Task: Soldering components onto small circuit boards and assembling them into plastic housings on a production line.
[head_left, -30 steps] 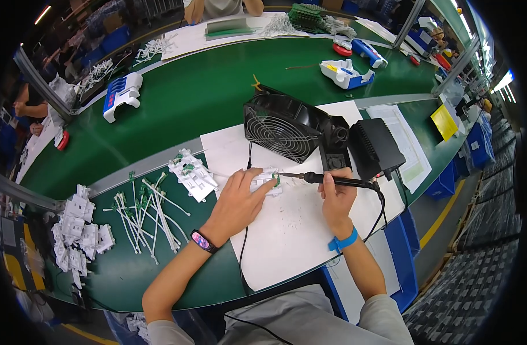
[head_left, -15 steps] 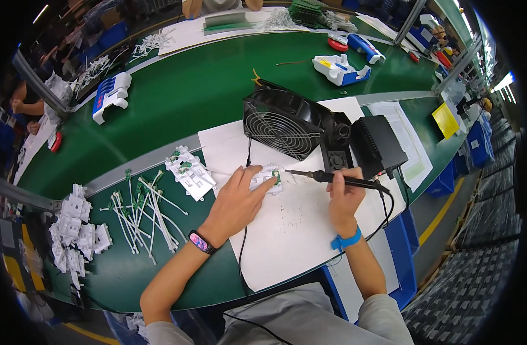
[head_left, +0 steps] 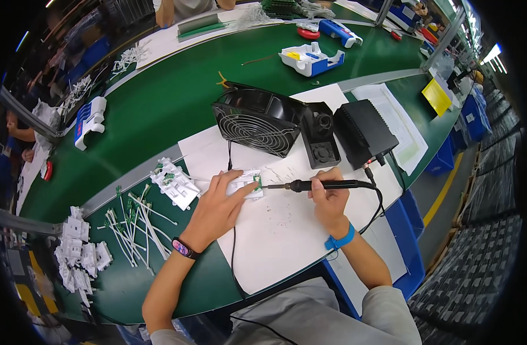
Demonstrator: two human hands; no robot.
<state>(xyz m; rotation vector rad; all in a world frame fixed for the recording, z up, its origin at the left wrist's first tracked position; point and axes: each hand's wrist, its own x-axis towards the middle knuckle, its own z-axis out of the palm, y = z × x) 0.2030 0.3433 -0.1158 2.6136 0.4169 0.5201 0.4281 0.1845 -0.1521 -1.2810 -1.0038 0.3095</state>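
Note:
A white plastic housing point(head_left: 239, 186) with a small green circuit board point(head_left: 258, 179) lies on the white sheet in front of me. My left hand point(head_left: 214, 201) holds it down, fingers stretched across it and a fingertip beside the board. My right hand point(head_left: 330, 198) grips a black soldering iron point(head_left: 338, 184) like a pen. The iron points left, its tip at the board's right edge; whether it touches is too small to tell. Left of my left hand lie more white housings point(head_left: 174, 183) and a bunch of white cables point(head_left: 134, 230) with green boards at their ends.
Behind the work stand a black fan point(head_left: 258, 123), a black iron stand point(head_left: 320, 138) and a black box point(head_left: 364, 133). A heap of white housings point(head_left: 77, 250) lies far left. Blue-and-white casings point(head_left: 312, 59) rest on the green belt point(head_left: 171, 103). The iron's cord hangs at right.
The soldering iron's tip has come from just right of the housing to the board's edge. My left hand stays on the housing. The whole view has shifted slightly.

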